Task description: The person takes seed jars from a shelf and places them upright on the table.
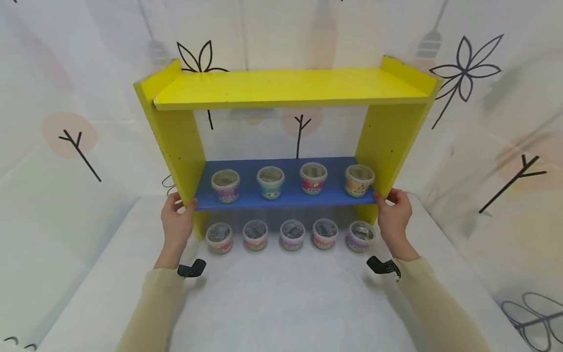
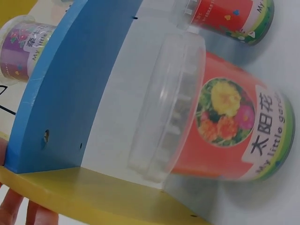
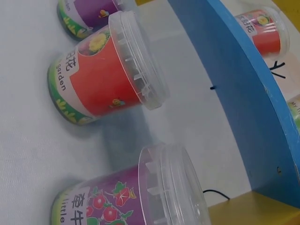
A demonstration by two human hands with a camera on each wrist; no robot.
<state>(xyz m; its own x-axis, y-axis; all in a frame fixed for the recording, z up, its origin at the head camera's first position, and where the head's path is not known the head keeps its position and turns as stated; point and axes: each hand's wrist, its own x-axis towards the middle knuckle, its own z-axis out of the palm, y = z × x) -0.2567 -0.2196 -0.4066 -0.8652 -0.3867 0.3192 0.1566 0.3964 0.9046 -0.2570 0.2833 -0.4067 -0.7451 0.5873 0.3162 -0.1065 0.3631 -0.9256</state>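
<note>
A small shelf unit has yellow side panels, a yellow top board (image 1: 290, 87) and a blue lower board (image 1: 286, 195). My left hand (image 1: 178, 220) grips its left side panel (image 1: 176, 132) at the height of the blue board, thumb at the front edge. In the left wrist view, fingers (image 2: 41, 215) show beyond the yellow panel. At the other end, my right hand (image 1: 394, 215) holds the right side panel (image 1: 393, 132) at the same height. Several labelled plastic cups, among them an orange-labelled cup (image 1: 359, 181) and a purple-labelled cup (image 1: 226, 186), stand upright on the blue board.
Below the blue board, a row of cups stands on the white table (image 1: 281, 303), including a red-labelled cup (image 1: 219, 238) at the left end and a purple-labelled cup (image 1: 360, 236) at the right. A patterned white backdrop (image 1: 272, 34) hangs behind the unit.
</note>
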